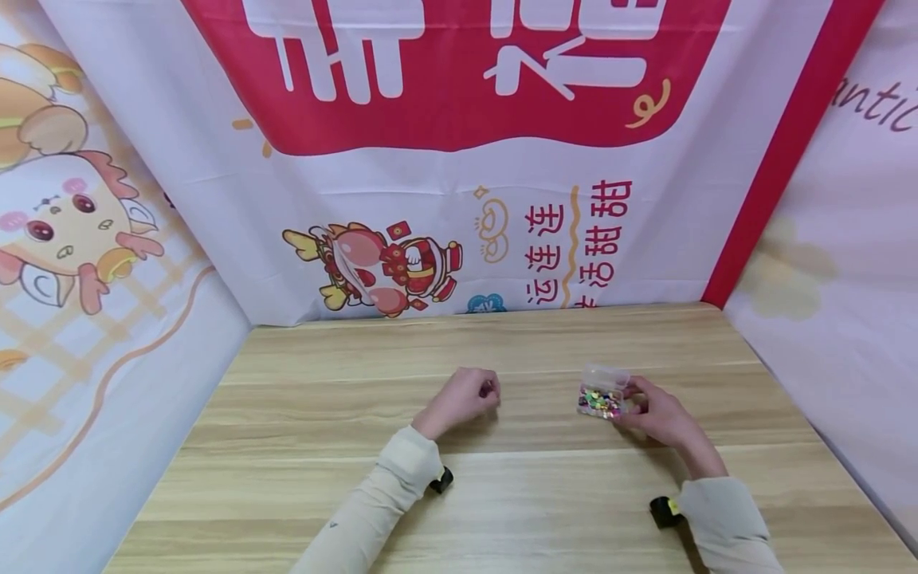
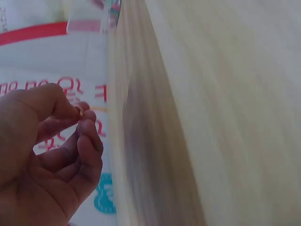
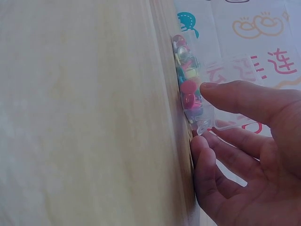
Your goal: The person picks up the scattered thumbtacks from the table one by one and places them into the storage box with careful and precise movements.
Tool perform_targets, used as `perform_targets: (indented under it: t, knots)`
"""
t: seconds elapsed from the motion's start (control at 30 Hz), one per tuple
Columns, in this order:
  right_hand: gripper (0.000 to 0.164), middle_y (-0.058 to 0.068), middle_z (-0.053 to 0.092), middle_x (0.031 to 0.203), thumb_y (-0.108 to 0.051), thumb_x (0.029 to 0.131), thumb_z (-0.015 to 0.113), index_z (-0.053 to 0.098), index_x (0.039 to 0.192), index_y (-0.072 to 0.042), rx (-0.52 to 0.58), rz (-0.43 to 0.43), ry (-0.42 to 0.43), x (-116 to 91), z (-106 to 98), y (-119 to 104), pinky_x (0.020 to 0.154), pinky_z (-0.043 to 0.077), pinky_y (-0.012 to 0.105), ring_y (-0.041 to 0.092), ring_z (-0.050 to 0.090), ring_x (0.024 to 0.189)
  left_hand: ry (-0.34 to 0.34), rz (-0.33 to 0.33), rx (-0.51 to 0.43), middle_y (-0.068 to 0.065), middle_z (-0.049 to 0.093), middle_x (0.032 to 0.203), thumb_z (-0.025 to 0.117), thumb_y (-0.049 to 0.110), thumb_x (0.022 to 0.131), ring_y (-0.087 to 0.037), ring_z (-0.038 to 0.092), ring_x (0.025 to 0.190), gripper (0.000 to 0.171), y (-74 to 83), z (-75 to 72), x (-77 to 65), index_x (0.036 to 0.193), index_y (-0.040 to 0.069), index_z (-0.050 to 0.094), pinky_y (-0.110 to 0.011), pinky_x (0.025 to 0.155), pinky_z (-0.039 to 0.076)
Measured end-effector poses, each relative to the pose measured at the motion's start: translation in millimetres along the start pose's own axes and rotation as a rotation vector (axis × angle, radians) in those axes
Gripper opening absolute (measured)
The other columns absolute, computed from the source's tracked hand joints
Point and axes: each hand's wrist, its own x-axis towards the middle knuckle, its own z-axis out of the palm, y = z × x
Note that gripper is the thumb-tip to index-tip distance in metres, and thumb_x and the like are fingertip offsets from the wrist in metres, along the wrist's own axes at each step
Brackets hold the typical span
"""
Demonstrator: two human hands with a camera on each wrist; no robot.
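Observation:
A small clear plastic box (image 1: 601, 402) of round, colourful thumbtacks (image 3: 188, 87) sits on the wooden table, its see-through lid (image 1: 605, 376) raised at the far side. My right hand (image 1: 656, 410) holds the box by its right end. In the right wrist view the thumb (image 3: 225, 94) reaches over the box edge and the other fingers curl beside the lower end. Left of the box, my left hand (image 1: 462, 399) is just above the table. In the left wrist view its thumb and forefinger pinch a tiny copper-coloured piece (image 2: 80, 112), mostly hidden by the fingertips.
The wooden table (image 1: 344, 375) runs back to a hanging cloth (image 1: 459, 183) printed in red and white. Printed cloths also hang at the left (image 1: 86, 239) and right (image 1: 825, 263). Black wrist cameras (image 1: 442, 480) are strapped at both sleeves.

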Motion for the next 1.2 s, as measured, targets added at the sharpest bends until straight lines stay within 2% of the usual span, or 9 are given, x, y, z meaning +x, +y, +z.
perform_targets:
  t: [0.13, 0.23, 0.4, 0.5, 0.67, 0.8, 0.97, 1.2]
  knots:
    - [0.06, 0.025, 0.056, 0.123, -0.019, 0.086, 0.074, 0.044, 0.133, 0.0, -0.002, 0.006, 0.0, -0.2, -0.5, 0.8, 0.058, 0.048, 0.029, 0.021, 0.056, 0.086, -0.067, 0.053, 0.0, 0.008, 0.064, 0.077, 0.065, 0.013, 0.089, -0.004, 0.052, 0.066, 0.005, 16.1, 11.0, 10.2, 0.085, 0.016, 0.068, -0.017, 0.062, 0.045]
    - [0.059, 0.026, 0.054, 0.128, -0.02, 0.087, 0.074, 0.044, 0.134, -0.002, -0.001, 0.016, -0.006, 0.3, -1.0, 1.8, 0.059, 0.048, 0.03, 0.022, 0.056, 0.089, -0.087, 0.091, 0.004, 0.007, 0.064, 0.079, 0.065, 0.013, 0.09, -0.004, 0.053, 0.069, 0.004, 30.4, 19.5, 18.2, 0.089, 0.015, 0.068, -0.015, 0.063, 0.045]
    - [0.06, 0.027, 0.054, 0.128, -0.019, 0.086, 0.074, 0.044, 0.134, -0.001, -0.002, 0.003, -0.002, 1.3, -1.3, 3.5, 0.059, 0.049, 0.03, 0.022, 0.056, 0.089, -0.029, 0.182, 0.052, 0.005, 0.069, 0.085, 0.067, 0.01, 0.087, -0.002, 0.057, 0.074, 0.007, 56.1, 32.9, 34.6, 0.092, 0.012, 0.071, -0.012, 0.07, 0.046]
    - [0.059, 0.026, 0.055, 0.124, -0.019, 0.086, 0.074, 0.044, 0.133, -0.001, -0.003, 0.001, 0.001, 1.7, -1.4, 3.3, 0.058, 0.049, 0.031, 0.021, 0.057, 0.085, -0.002, 0.202, 0.052, 0.004, 0.071, 0.087, 0.067, 0.009, 0.086, -0.001, 0.058, 0.075, 0.008, 69.0, 40.2, 44.1, 0.092, 0.011, 0.072, -0.011, 0.071, 0.046]
    - [0.058, 0.024, 0.056, 0.12, -0.017, 0.086, 0.073, 0.043, 0.133, -0.001, 0.011, 0.008, 0.0, 1.2, -1.2, 0.7, 0.054, 0.048, 0.031, 0.02, 0.055, 0.077, 0.03, 0.19, 0.022, 0.003, 0.072, 0.088, 0.068, 0.005, 0.085, -0.001, 0.058, 0.074, 0.011, 84.4, 50.5, 57.2, 0.091, 0.011, 0.074, -0.009, 0.069, 0.045]
    - [0.057, 0.022, 0.057, 0.119, -0.016, 0.087, 0.073, 0.044, 0.133, -0.001, 0.016, 0.012, 0.005, 0.8, -1.3, -0.3, 0.053, 0.047, 0.029, 0.019, 0.056, 0.078, 0.072, 0.158, -0.014, 0.001, 0.073, 0.087, 0.071, 0.004, 0.084, -0.002, 0.056, 0.071, 0.009, 91.6, 57.9, 65.7, 0.089, 0.01, 0.074, -0.01, 0.066, 0.044]
    - [0.057, 0.021, 0.057, 0.117, -0.016, 0.087, 0.073, 0.044, 0.132, 0.0, 0.035, 0.011, -0.002, -0.8, -1.7, -1.9, 0.052, 0.046, 0.029, 0.018, 0.055, 0.078, 0.126, 0.125, -0.028, 0.003, 0.07, 0.081, 0.072, 0.004, 0.082, 0.0, 0.054, 0.068, 0.008, 95.9, 67.7, 73.7, 0.086, 0.01, 0.073, -0.009, 0.062, 0.042]
    - [0.058, 0.021, 0.056, 0.117, -0.015, 0.086, 0.074, 0.043, 0.132, 0.001, 0.04, 0.003, 0.001, -1.4, -1.9, -2.1, 0.052, 0.045, 0.028, 0.017, 0.054, 0.076, 0.185, 0.123, -0.051, 0.005, 0.067, 0.078, 0.07, 0.005, 0.084, 0.001, 0.052, 0.068, 0.007, 93.7, 76.8, 78.1, 0.085, 0.012, 0.07, -0.007, 0.06, 0.04]
